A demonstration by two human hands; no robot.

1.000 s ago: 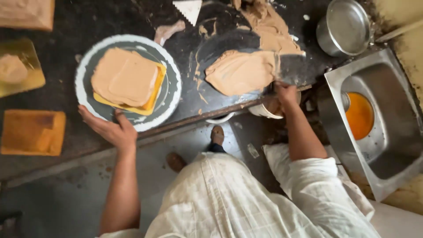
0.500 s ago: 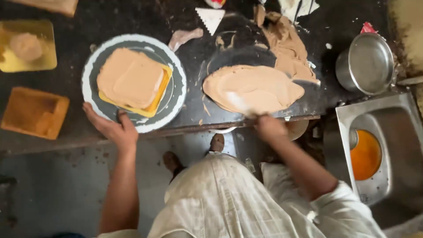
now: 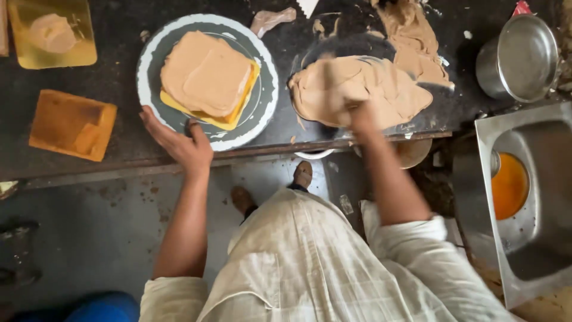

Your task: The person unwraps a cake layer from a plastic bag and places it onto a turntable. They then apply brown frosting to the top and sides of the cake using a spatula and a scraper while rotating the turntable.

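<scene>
A round grey turntable stands on the dark counter and carries a yellow square cake covered in tan cream. My left hand rests open against the turntable's near rim. To the right lies a wide patch of tan cream spread on the counter. My right hand is over the patch's near edge, closed on a cream-coated spatula that is blurred with motion.
A gold square board with a cream lump sits far left, an orange board below it. A steel pot stands at the right, a steel sink with orange liquid beyond the counter's edge. My feet show on the floor.
My right hand has moved left from the counter's right edge onto the cream patch with the spatula. My left hand stays at the turntable rim.
</scene>
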